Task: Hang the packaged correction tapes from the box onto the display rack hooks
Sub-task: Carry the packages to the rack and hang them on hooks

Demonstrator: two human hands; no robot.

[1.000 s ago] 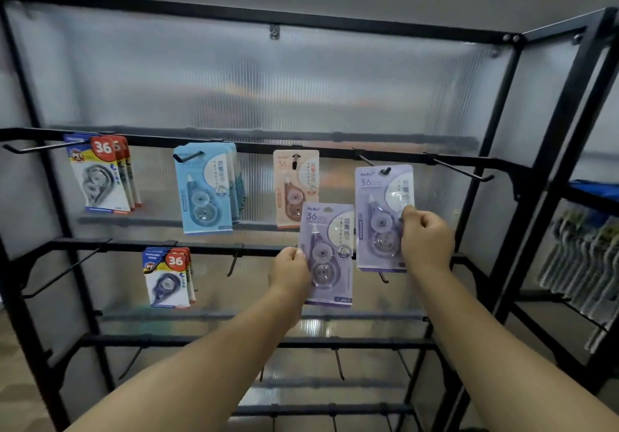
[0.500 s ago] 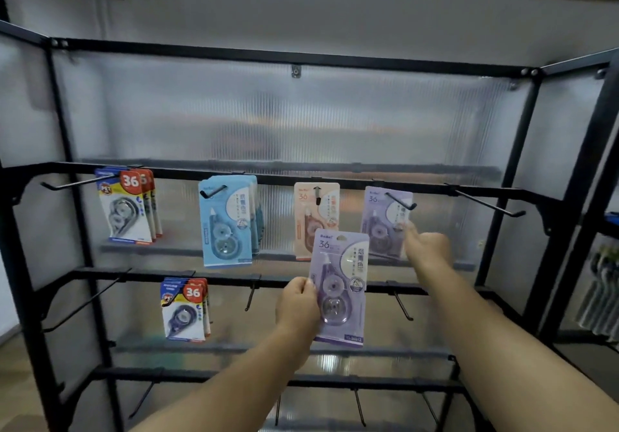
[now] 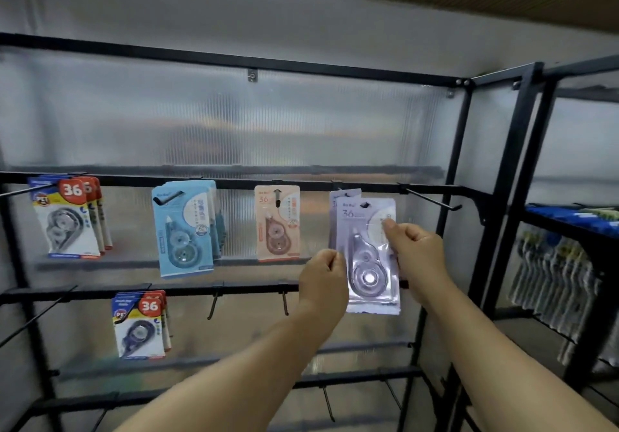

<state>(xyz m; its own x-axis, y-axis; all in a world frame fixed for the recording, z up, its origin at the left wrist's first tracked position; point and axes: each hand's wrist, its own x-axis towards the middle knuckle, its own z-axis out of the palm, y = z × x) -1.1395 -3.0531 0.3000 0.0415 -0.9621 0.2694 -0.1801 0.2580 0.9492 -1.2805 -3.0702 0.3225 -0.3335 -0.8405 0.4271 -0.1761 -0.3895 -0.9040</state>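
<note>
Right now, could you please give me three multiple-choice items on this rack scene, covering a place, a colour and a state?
1. Relative to the blue packs, the peach pack hangs: A) to their left; B) to their right; C) directly below.
2. The held pack is: A) purple; B) red; C) green.
3. The held pack is: A) hanging untouched; B) gripped by one hand only; C) gripped by the left hand and right hand.
Answers: 1 B, peach is further right on the upper rail; 2 A, its card is pale purple; 3 C, each hand grips one side edge.
</note>
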